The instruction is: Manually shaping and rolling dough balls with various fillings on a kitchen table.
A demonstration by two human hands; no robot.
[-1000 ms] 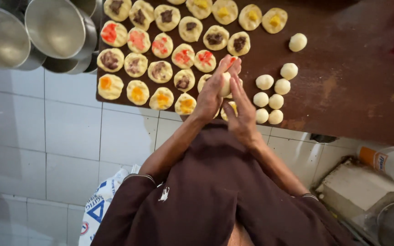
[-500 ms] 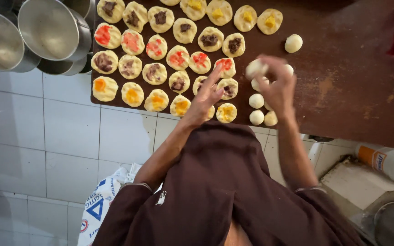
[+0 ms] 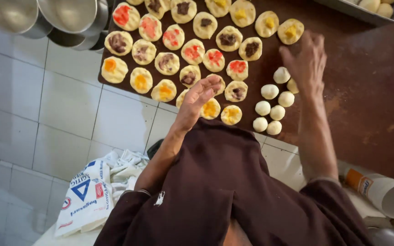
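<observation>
Hands were pressed together a second ago; now they've split. The left hand hovers loosely open over the discs, holding nothing. The right hand, spread wide, sits above the balls on the desk.

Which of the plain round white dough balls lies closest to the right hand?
The topmost plain dough ball, just beside the right hand; the other balls lie lower, toward the board's edge.

Small plain dough balls clustered in a loose clump on the brown table near its edge, just beside your right hand, flattened dough rounds with red, yellow and brown fillings lay in rows to their left.
</observation>
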